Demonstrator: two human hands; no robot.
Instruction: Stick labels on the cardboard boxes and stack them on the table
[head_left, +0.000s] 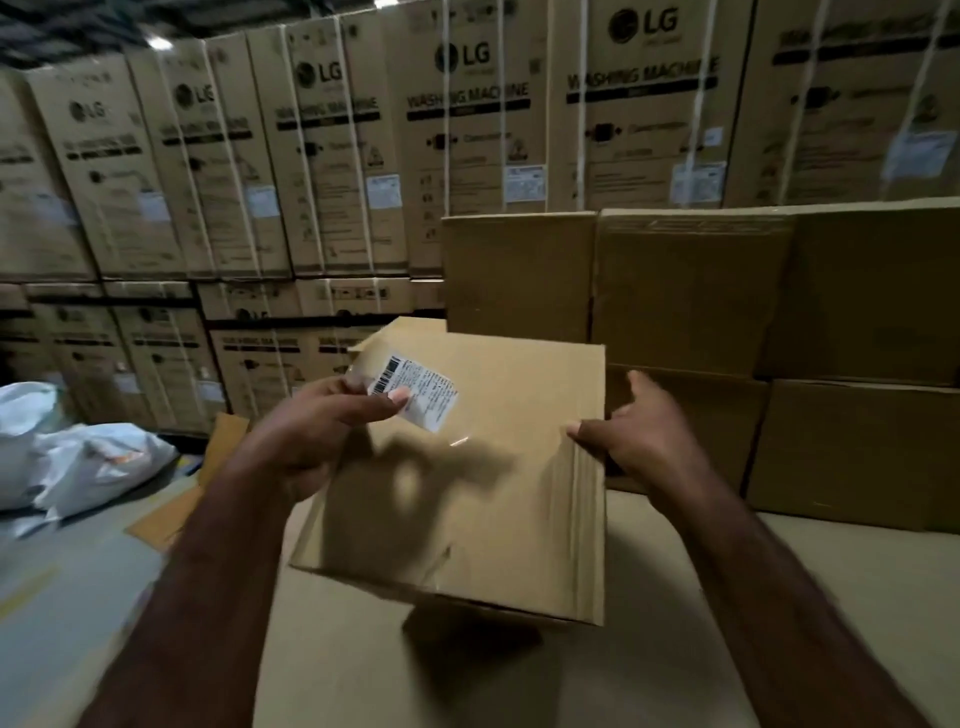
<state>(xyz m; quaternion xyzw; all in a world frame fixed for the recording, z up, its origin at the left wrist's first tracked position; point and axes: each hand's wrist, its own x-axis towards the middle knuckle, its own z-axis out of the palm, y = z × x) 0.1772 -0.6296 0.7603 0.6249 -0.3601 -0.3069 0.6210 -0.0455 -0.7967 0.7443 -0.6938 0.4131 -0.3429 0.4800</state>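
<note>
1. Sacks (78, 457) of white plastic lie on the floor well out to the far side of the left hand, beside a flat cardboard sheet (171, 509). Neither seems to be part of this step.
2. The left hand (322, 415) grasps the far left corner of the cardboard box (467, 493). Its fingers are curled round the edge and its thumb lies flat on the label (415, 389). I judge the thumb is there to press the sticker down while the fingers steady the carton.
3. The label sits crooked on the top face, directly under that thumb and near the corner. One end seems to reach the box's edge.
4. The cardboard box hangs between both hands, tilted, with a shadow beneath it, so it seems to be held clear of the table (779, 597).
5. The right hand (639, 431) clasps the right edge, with the thumb on top and the fingers down the side. The forefinger is lifted loose. This grip likely braces the box against the other hand's push.
6. Beyond the right hand, the stacked boxes (727, 312) stand in two tiers on the table. The held one probably goes there once its sticker is smoothed.
7. Past both hands, washing-machine cartons (337, 156) wall off the background.
</note>
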